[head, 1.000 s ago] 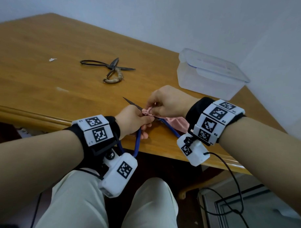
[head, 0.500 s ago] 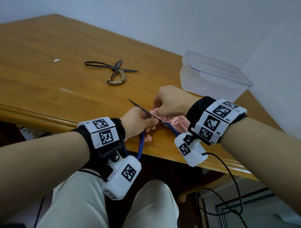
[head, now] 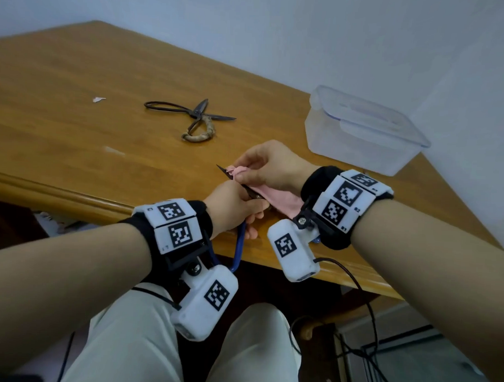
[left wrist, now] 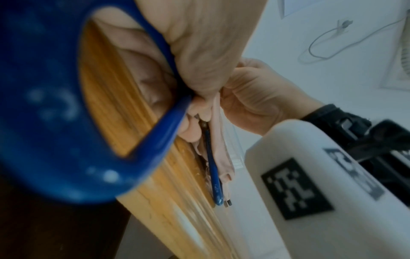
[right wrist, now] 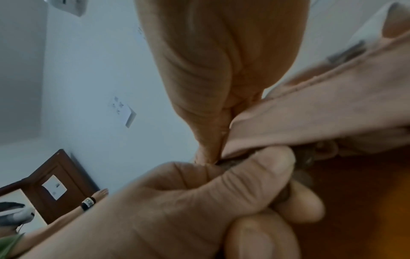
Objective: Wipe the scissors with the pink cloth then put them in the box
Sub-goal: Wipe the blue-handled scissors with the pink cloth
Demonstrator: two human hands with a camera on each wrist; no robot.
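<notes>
My left hand (head: 236, 204) grips blue-handled scissors (head: 240, 247) near the pivot, over the table's front edge; the blue loops (left wrist: 55, 105) hang toward my lap. The dark blade tip (head: 222, 169) points up and left. My right hand (head: 263, 168) pinches the pink cloth (head: 279, 199) around the blade close to its tip. In the right wrist view the thumb and fingers squeeze the pink cloth (right wrist: 321, 113) onto the dark blade. A clear plastic box (head: 358, 131) with its lid on sits at the table's right rear.
A second pair of old dark metal scissors (head: 190, 117), one handle wrapped in cord, lies open on the wooden table (head: 76, 127) behind my hands. A small white scrap (head: 99, 99) lies further left. A cable hangs from the right wrist camera.
My right hand with the cloth has slid up the blade from near the pivot toward the tip. The left hand keeps hold of the scissors.
</notes>
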